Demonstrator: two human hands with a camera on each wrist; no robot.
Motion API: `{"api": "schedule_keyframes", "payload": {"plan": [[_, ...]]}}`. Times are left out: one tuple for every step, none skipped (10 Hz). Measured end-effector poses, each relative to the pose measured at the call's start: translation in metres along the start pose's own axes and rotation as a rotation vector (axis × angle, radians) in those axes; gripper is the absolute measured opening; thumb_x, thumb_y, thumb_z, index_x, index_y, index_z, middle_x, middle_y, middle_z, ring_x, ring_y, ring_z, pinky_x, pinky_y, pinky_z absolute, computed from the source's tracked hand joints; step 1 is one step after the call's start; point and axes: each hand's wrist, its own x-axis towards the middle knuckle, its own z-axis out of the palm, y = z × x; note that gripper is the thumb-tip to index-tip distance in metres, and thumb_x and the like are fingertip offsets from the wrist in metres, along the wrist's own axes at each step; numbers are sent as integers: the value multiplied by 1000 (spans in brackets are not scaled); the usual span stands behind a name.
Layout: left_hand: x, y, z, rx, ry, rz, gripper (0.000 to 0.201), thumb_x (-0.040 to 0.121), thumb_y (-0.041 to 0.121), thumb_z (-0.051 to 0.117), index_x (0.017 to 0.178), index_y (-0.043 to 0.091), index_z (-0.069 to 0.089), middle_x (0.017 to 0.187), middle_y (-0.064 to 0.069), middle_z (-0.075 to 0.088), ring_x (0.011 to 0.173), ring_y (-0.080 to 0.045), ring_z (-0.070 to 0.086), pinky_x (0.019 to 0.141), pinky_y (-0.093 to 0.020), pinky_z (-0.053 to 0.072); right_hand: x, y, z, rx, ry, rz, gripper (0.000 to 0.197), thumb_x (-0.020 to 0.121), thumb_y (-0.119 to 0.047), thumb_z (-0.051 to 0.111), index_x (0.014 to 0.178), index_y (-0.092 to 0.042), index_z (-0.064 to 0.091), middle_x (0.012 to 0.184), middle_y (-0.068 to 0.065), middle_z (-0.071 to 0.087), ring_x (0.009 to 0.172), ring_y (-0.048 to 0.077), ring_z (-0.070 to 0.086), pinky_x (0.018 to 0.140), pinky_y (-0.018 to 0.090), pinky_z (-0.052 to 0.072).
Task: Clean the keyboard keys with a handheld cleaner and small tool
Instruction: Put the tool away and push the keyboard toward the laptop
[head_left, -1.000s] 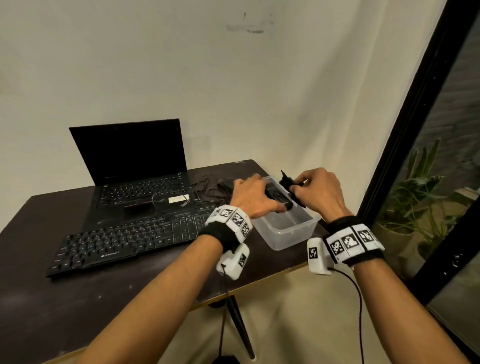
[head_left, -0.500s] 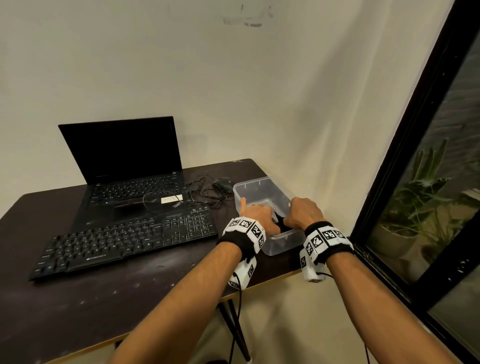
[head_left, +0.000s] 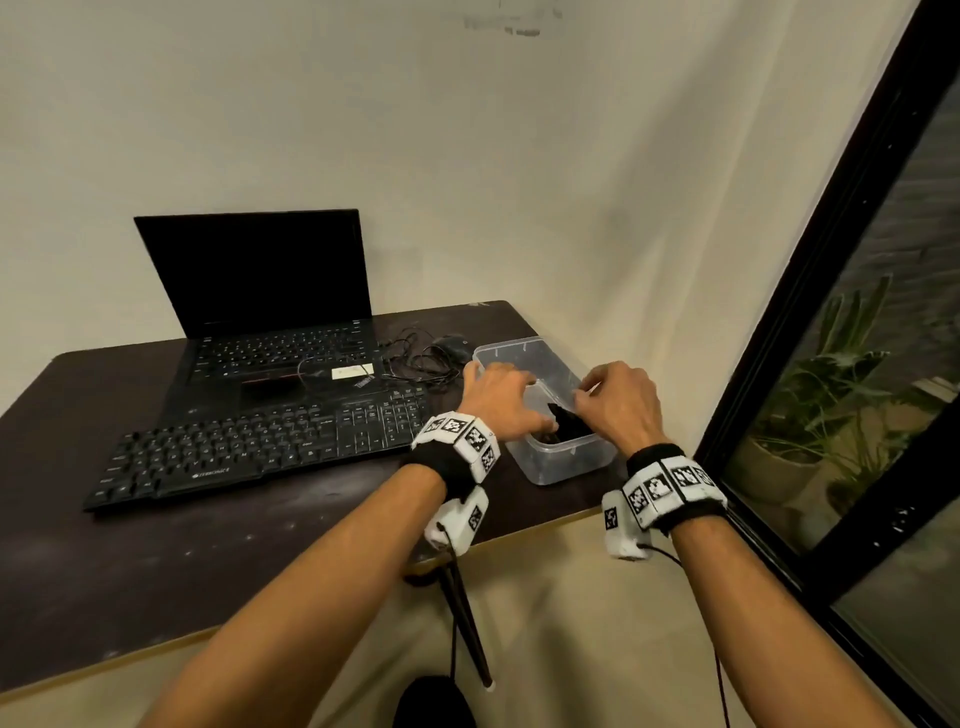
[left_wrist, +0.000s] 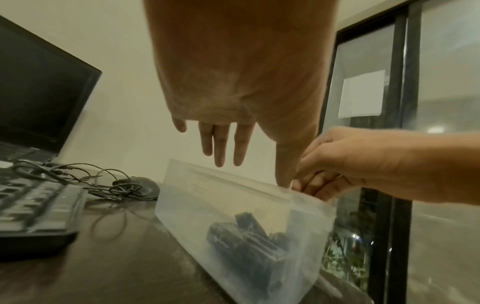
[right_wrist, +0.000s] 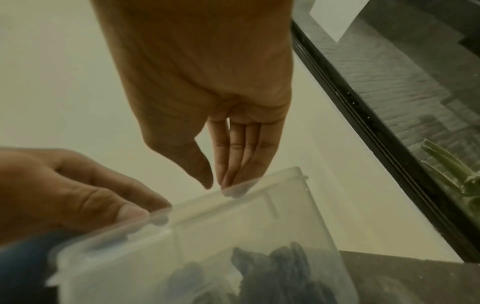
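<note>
At the near right corner of the dark wooden table (head_left: 156, 571), both hands hover over the clear plastic tub (head_left: 566, 462): left hand (head_left: 501, 402) and right hand (head_left: 621, 405) with fingers extended, holding nothing, fingertips at its rim. Dark cleaning tools (left_wrist: 246, 236) lie inside. Picking them out seems next; the black full-size keyboard (head_left: 260, 447) waits farther left, uncleaned.

The keyboard (head_left: 260, 447) is black with pale legends, like the black laptop (head_left: 270, 312) behind it. The worktop (head_left: 156, 571) is dark brown, pale-edged. The plastic box (head_left: 566, 460) is clear, holding black pieces (head_left: 569, 423). Wristbands (head_left: 460, 436) carry black-and-white square patterns.
</note>
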Motion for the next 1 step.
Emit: {"api": "schedule_keyframes", "payload": {"plan": [[-50,-19,-7,-211,258,75,67,84,60,72,140,24,63,147,3,58,144,-14,42,125,-44,13,-44,-3,-13,191,140,-71,12,95,-23,74,103,-19,82,90,-1,80,83,17,73,84,28,58]]}}
